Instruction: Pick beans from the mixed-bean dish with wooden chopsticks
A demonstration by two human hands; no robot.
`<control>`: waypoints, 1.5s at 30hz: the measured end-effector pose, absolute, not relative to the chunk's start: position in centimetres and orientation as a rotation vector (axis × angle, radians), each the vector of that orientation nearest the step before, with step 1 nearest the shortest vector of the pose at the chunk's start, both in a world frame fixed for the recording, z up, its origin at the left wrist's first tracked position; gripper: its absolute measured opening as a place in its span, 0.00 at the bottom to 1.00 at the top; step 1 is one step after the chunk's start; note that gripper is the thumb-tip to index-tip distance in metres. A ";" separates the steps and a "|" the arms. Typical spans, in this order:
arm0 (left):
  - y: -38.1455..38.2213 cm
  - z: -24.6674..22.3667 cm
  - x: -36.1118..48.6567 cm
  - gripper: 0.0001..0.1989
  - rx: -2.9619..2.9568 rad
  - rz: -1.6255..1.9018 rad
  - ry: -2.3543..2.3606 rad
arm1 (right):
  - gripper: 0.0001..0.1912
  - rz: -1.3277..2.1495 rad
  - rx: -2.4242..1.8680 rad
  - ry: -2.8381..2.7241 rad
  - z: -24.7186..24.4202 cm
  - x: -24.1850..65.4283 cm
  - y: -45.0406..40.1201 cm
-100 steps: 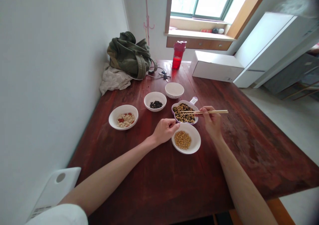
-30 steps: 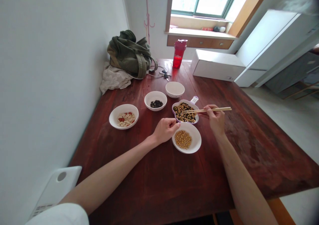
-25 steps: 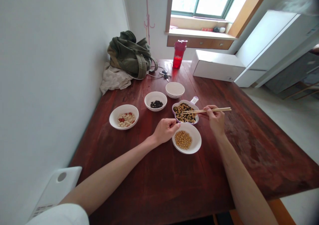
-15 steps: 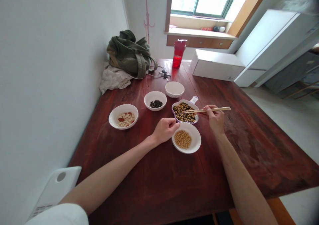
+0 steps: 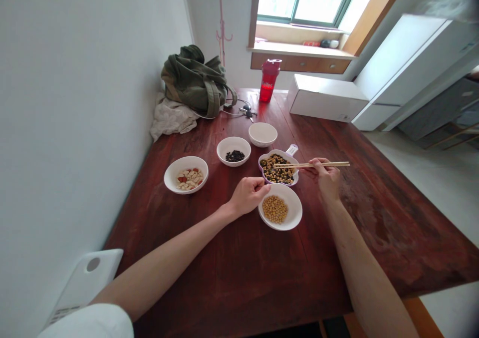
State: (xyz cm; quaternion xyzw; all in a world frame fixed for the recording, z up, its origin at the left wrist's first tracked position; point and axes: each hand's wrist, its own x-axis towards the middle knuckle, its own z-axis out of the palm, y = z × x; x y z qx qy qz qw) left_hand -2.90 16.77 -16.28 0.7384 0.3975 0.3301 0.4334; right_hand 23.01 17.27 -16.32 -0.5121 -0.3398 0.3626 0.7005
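My right hand (image 5: 328, 179) grips a pair of wooden chopsticks (image 5: 339, 164). Their tips are among the mixed black and yellow beans (image 5: 276, 170) in a purple-edged dish with a short handle (image 5: 292, 150). My left hand (image 5: 247, 196) is closed at the left rim of a white bowl (image 5: 295, 217), its thumb on the rim; the curled fingers are partly hidden. Yellow soybeans (image 5: 275, 208) lie in that bowl, just in front of the dish. Whether a bean sits between the chopstick tips is too small to tell.
Behind are a white bowl with black beans (image 5: 235, 156), an empty white bowl (image 5: 262, 134) and, leftward, a bowl of pale and reddish pieces (image 5: 189, 179). Farther back stand a green bag (image 5: 194, 83), keys (image 5: 247, 112), a red bottle (image 5: 268, 81) and a white box (image 5: 325, 98).
My right hand has shifted slightly to the right with the chopsticks, whose tips stay over the dish. My left hand keeps its place at the soybean bowl.
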 end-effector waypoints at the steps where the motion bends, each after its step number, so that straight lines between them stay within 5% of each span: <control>1: 16.8 -16.3 -2.9 0.24 1.841 0.822 0.992 | 0.08 0.832 -1.113 -0.738 -16.2 23.2 17.3; 15: 16.8 -16.5 -2.9 0.24 1.835 0.816 0.993 | 0.14 1.469 -1.082 -0.983 -14.0 24.9 15.4; 29: 16.7 -16.2 -2.9 0.24 1.847 0.813 0.997 | 0.12 0.934 -1.093 -0.843 -15.8 24.4 17.0; 45: 16.7 -16.0 -2.8 0.24 1.837 0.826 0.983 | 0.14 0.856 -1.185 -0.941 -16.4 23.5 17.0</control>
